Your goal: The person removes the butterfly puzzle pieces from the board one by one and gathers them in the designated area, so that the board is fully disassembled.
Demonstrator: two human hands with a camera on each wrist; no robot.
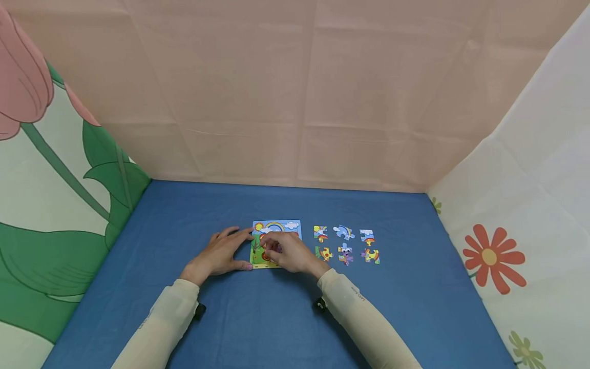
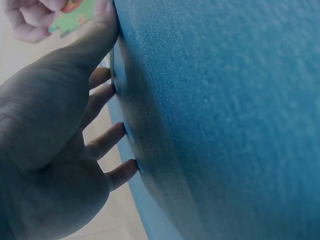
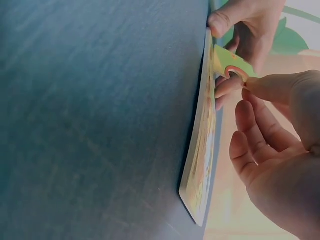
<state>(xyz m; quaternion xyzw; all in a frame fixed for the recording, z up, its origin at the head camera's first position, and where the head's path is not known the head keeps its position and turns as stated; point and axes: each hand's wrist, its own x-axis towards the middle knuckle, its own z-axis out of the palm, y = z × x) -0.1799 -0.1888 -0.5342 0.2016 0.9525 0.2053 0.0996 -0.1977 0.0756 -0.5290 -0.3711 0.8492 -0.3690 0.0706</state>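
My right hand (image 1: 292,251) pinches a green jigsaw piece (image 3: 232,64) with a red curved edge between thumb and forefinger. The piece stands tilted, its lower edge right at the surface of a thin puzzle board (image 3: 197,170). From above, the board (image 1: 291,226) shows a sun, a rainbow and a cloud; the right hand hides part of it. My left hand (image 1: 222,251) is spread at the board's left side, its thumb at the near left corner and its other fingertips along the edge and the blue cloth.
Right of the board lie several loose jigsaw pieces in two rows, among them a rainbow piece (image 1: 343,232) and a purple piece (image 1: 345,253). A blue cloth (image 1: 221,318) covers the table. Behind it rises a beige fabric wall (image 1: 295,102), with printed flower panels at both sides.
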